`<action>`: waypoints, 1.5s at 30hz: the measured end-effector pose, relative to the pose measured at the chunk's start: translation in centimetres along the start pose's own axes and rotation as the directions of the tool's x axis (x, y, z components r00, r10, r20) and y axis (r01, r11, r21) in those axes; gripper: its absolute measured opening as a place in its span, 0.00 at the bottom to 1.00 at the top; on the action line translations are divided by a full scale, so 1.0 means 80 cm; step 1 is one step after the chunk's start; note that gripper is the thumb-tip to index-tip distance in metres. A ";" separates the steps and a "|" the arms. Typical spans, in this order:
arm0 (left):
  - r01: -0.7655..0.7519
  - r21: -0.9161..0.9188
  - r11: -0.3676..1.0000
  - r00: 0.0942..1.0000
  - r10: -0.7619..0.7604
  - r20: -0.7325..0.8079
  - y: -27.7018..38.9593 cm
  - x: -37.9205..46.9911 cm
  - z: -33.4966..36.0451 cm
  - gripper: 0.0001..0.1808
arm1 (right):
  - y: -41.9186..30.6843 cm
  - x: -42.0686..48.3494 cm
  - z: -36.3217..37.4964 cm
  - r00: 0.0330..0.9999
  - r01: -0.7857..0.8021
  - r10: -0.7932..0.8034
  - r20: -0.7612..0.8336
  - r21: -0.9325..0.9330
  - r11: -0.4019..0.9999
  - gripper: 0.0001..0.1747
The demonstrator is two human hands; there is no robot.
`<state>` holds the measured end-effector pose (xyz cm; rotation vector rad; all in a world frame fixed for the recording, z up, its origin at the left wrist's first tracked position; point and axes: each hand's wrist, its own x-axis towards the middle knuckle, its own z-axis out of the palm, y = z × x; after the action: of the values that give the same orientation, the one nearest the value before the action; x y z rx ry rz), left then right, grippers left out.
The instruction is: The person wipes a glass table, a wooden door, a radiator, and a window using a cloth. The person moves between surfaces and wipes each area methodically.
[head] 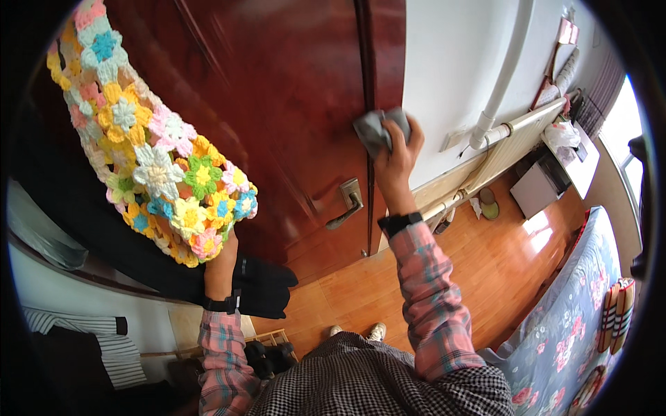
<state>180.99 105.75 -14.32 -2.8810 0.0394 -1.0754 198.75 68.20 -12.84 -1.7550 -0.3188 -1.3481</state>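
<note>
My right hand grips a folded grey cloth against the edge of a dark red wooden door and its frame. Below that hand, a metal lever handle is fixed to the door. On the left hangs a crocheted piece of flower motifs, possibly a bag, in yellow, white, pink, green and blue. My left hand reaches up behind it; the fingers are hidden, so their grip does not show. Black fabric hangs beside my left wrist.
A white pipe and a radiator run along the wall at right. A bed with a floral cover stands at lower right. Slippers lie on the wooden floor. A rack with dark shoes is at lower left.
</note>
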 end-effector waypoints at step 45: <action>0.040 -0.223 0.974 0.998 -0.028 0.060 0.030 -0.012 -0.041 0.07 | -0.130 -0.378 0.122 0.295 -0.939 0.920 0.257 0.255 0.230 0.31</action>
<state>178.15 103.23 -12.65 -3.1224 0.1164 -1.0577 186.87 90.50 -34.69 -1.2132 0.4475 -0.2666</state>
